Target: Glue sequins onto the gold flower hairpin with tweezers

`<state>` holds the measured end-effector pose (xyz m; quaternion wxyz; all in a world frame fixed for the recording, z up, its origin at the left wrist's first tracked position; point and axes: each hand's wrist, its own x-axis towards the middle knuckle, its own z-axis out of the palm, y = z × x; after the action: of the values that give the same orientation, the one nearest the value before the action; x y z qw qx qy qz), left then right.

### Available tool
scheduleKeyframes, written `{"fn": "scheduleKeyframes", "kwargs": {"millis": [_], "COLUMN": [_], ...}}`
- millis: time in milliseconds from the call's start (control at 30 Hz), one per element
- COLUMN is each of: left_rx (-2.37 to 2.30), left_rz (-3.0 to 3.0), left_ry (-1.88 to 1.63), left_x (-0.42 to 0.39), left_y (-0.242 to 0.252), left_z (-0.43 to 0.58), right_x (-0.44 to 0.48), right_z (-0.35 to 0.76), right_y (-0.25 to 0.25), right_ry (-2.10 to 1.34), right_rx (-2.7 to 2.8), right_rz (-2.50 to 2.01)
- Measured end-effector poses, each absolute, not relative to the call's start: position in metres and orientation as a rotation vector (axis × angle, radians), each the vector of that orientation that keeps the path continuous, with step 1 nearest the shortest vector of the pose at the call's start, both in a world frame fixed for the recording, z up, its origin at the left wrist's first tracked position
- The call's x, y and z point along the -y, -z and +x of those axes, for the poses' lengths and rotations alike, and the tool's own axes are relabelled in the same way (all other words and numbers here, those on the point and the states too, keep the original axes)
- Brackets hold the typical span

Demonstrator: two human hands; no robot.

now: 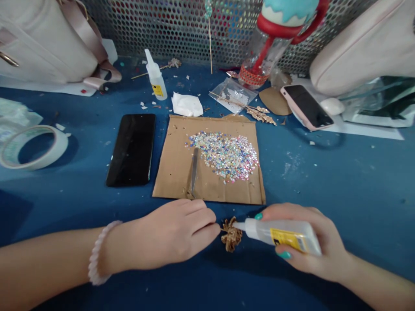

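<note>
My right hand (311,242) grips a small clear glue bottle (279,235) with a yellow label, its white nozzle touching a gold glittery flower ornament (231,235) on the blue table. My left hand (171,235), with a pale bead bracelet at the wrist, pinches the ornament's left edge with closed fingertips. Just beyond lies a piece of brown cardboard (175,168) bearing a heap of iridescent sequins (225,155) and metal tweezers (194,172).
A black phone (132,149) lies left of the cardboard, a tape roll (32,147) at far left. A second glue bottle (156,81), white tissue (186,105), a plastic bag (231,93), a pink phone (306,106), a red-capped bottle (275,39) and bags line the perforated back wall.
</note>
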<state>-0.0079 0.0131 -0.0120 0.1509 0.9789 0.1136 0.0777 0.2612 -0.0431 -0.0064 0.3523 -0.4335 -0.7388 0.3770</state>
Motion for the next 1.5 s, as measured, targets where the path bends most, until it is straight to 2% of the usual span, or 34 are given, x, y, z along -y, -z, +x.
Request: {"fn": "scheduleKeyframes", "kwargs": {"millis": [1500], "left_rx": [-0.326], "left_rz": [2.797], "left_ry": [-0.231], "left_x": [-0.0127], "left_y": [0.0126], "left_z": [-0.0077], "right_x": [0.0436], "right_z": [0.2637], "right_y": [0.0071], "right_ry": [-0.906], "right_rx": [1.955], "right_rz": [-1.146]}}
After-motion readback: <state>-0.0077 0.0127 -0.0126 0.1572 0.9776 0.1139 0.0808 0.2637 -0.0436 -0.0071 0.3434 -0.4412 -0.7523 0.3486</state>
